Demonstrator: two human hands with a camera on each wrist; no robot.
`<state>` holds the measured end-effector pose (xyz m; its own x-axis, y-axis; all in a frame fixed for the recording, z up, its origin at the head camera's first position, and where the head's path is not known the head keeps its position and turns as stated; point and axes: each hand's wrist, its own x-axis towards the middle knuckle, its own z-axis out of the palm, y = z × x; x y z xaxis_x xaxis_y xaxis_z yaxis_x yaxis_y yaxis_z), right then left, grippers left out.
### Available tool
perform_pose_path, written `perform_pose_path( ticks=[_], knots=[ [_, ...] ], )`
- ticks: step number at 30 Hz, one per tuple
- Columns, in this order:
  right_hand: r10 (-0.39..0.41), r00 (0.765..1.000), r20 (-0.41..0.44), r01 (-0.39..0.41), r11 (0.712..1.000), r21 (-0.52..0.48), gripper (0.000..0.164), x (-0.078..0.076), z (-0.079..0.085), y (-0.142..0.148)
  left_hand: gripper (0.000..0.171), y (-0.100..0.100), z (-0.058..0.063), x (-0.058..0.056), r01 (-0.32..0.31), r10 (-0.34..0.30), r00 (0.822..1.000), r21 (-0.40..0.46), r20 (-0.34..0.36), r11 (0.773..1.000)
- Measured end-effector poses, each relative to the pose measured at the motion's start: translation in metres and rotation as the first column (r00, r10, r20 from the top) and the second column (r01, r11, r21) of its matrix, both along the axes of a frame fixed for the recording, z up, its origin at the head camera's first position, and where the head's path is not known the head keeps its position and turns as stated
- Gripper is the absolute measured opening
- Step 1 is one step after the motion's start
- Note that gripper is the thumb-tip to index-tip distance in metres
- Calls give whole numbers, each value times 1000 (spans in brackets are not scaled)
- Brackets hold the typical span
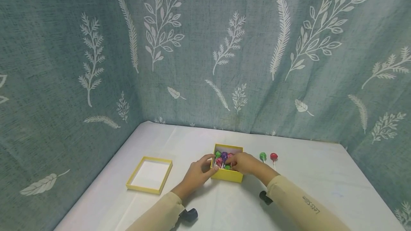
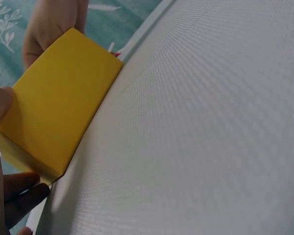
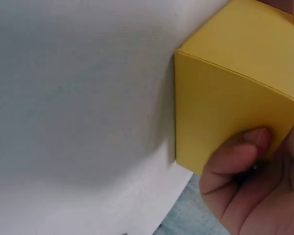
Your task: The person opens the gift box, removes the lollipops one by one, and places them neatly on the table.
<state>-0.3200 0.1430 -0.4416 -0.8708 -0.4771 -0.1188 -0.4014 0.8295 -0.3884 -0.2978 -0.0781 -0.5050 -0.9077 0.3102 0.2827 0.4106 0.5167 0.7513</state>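
The yellow box [image 1: 227, 176] sits mid-table, open side up and long axis running left to right, with lollipops [image 1: 224, 155] inside; my left hand [image 1: 196, 174] grips its left end, thumb on the near face, while my right hand [image 1: 244, 162] reaches in at the right end, fingers bent, though I cannot tell whether they have hold of a lollipop. To the right, a green lollipop [image 1: 263, 156] and a red lollipop [image 1: 274, 156] lie heads far, sticks near; the lid [image 1: 143, 189] lies left. My right sleeve [image 1: 305, 202] reads "Let's Slim".
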Motion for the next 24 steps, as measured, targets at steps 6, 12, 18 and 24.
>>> perform_pose_path(
  ticks=[6, 12, 18, 24],
  knots=[
    [-7, 1000, 4, 7, 1000, 22, 23, 0, -1, 1, 50, 1, -1, -1, 13, -13, 1000, 5, -5, 1000],
    [-45, 999, -10, 45, 999, -11, 14, -1, -3, -1, 50, -1, -1, -2, 5, -5, 1000, -1, 8, 1000],
    [-43, 999, 19, 42, 998, 54, 19, -2, -1, -6, 50, -2, -5, -3, 2, -2, 1000, 1, 12, 1000],
    [-80, 997, 17, 77, 991, 113, 19, -1, 2, -9, 54, -1, -4, -3, 11, -11, 1000, 8, 6, 1000]
  ],
)
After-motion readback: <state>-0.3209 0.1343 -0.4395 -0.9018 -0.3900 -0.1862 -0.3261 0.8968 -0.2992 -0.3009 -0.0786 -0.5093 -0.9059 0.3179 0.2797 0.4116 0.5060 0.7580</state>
